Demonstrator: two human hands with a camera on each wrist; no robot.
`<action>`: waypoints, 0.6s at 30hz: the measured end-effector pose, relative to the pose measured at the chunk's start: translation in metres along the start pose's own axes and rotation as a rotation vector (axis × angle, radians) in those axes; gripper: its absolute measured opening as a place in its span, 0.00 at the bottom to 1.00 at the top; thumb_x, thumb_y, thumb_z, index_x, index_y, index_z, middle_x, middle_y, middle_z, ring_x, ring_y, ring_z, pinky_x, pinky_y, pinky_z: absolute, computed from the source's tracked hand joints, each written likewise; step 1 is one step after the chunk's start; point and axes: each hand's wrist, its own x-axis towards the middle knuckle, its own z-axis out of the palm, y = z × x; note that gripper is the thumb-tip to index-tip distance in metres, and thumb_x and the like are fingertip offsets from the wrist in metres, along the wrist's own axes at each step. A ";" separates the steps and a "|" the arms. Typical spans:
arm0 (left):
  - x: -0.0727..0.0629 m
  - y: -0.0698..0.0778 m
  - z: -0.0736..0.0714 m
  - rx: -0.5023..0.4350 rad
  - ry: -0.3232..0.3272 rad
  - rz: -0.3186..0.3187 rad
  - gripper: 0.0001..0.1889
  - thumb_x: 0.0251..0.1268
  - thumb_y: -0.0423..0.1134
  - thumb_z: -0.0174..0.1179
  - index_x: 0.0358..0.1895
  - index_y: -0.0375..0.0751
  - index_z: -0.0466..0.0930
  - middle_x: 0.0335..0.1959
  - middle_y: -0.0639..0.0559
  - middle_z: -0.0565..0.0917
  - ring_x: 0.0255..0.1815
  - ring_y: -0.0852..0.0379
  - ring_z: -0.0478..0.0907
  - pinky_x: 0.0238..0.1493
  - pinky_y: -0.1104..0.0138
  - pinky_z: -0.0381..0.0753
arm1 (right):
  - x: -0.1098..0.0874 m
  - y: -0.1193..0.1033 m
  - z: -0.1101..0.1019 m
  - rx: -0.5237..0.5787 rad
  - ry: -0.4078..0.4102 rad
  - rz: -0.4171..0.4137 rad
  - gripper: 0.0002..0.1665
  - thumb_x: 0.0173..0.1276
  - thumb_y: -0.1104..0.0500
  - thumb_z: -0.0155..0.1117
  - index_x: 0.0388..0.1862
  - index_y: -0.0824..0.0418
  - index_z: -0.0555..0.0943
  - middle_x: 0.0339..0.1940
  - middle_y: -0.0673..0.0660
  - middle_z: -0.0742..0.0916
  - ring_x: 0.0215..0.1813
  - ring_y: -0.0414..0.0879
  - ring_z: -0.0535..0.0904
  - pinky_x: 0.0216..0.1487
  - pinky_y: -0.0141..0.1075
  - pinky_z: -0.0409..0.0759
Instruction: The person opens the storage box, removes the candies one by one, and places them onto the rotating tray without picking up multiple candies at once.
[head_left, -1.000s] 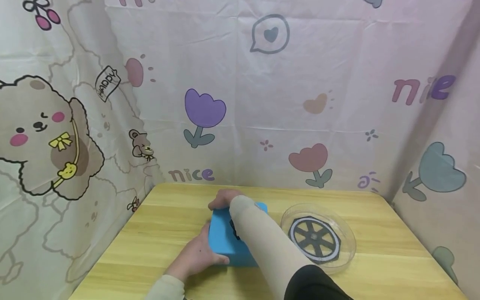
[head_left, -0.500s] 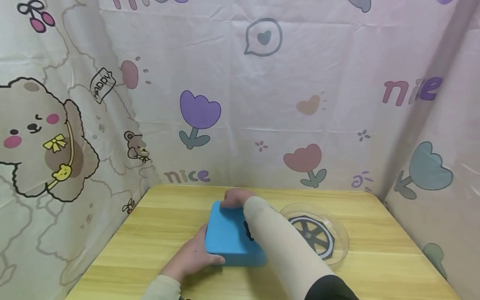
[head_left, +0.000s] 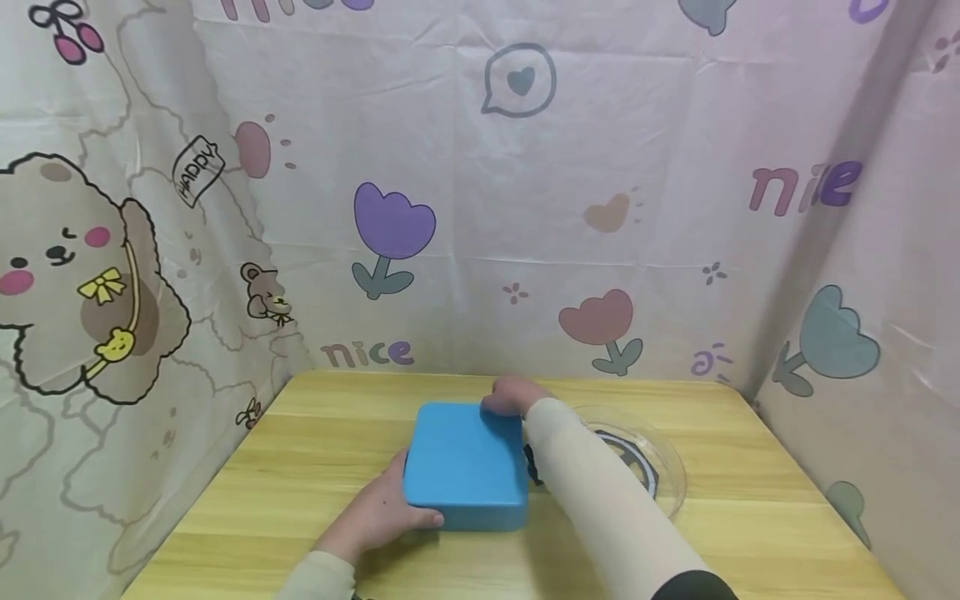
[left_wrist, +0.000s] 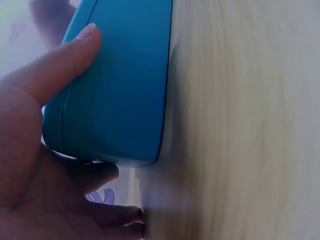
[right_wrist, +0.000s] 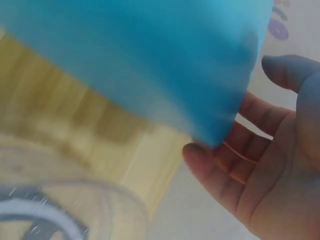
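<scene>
A blue box (head_left: 465, 458) with rounded corners lies flat on the wooden table. Its near left corner is in the grip of my left hand (head_left: 375, 508), thumb along the front side and the other fingers at the left side. In the left wrist view, a thin seam runs round the box (left_wrist: 120, 85) close to its top. My right hand (head_left: 517, 395) is at the far right corner of the box. The right wrist view shows its fingers (right_wrist: 210, 167) touching that corner, loosely bent, while the thumb stands apart from the box.
To the right of the box is a clear round dish (head_left: 675, 462) with a dark spoked wheel (head_left: 645, 467) in it, partly covered by my right forearm. The yellowish wooden table (head_left: 322, 450) ends at a printed cloth (head_left: 465, 208) hung behind it and at both sides.
My right hand has moved rightward along the far edge of the box, from its far left corner to its far right one. The left hand keeps its grip. The view has shifted slightly.
</scene>
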 end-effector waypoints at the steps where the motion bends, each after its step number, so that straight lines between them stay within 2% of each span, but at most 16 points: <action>1: 0.000 0.000 0.000 -0.001 0.000 0.001 0.67 0.38 0.59 0.82 0.80 0.38 0.49 0.70 0.36 0.71 0.64 0.37 0.73 0.61 0.35 0.69 | -0.001 0.004 0.000 0.030 0.008 0.016 0.22 0.72 0.46 0.60 0.52 0.62 0.83 0.42 0.55 0.83 0.40 0.49 0.77 0.39 0.45 0.80; 4: 0.000 -0.001 0.000 -0.009 -0.001 -0.003 0.67 0.38 0.59 0.82 0.80 0.37 0.49 0.71 0.35 0.70 0.65 0.36 0.72 0.62 0.34 0.67 | -0.005 0.012 0.001 0.141 0.025 0.051 0.20 0.73 0.47 0.61 0.48 0.63 0.82 0.39 0.56 0.82 0.38 0.50 0.78 0.32 0.44 0.83; 9: -0.002 -0.004 -0.001 -0.021 0.005 -0.001 0.67 0.38 0.57 0.83 0.80 0.38 0.49 0.71 0.36 0.69 0.65 0.38 0.72 0.62 0.34 0.67 | -0.006 0.018 0.006 0.281 0.001 0.054 0.19 0.72 0.47 0.62 0.41 0.64 0.81 0.35 0.57 0.80 0.37 0.53 0.79 0.37 0.47 0.85; 14: 0.000 -0.001 0.002 -0.063 0.001 0.041 0.67 0.37 0.55 0.83 0.80 0.38 0.50 0.70 0.38 0.71 0.64 0.39 0.73 0.62 0.34 0.67 | -0.005 0.023 0.009 0.326 -0.024 0.088 0.25 0.72 0.43 0.63 0.48 0.65 0.81 0.38 0.58 0.80 0.38 0.53 0.80 0.39 0.47 0.85; 18: 0.001 0.000 0.003 -0.040 0.010 0.038 0.67 0.36 0.56 0.83 0.80 0.38 0.50 0.69 0.38 0.72 0.63 0.38 0.73 0.61 0.34 0.68 | -0.005 0.023 0.011 0.335 -0.033 0.095 0.32 0.73 0.40 0.59 0.58 0.67 0.79 0.46 0.60 0.82 0.41 0.53 0.80 0.38 0.46 0.84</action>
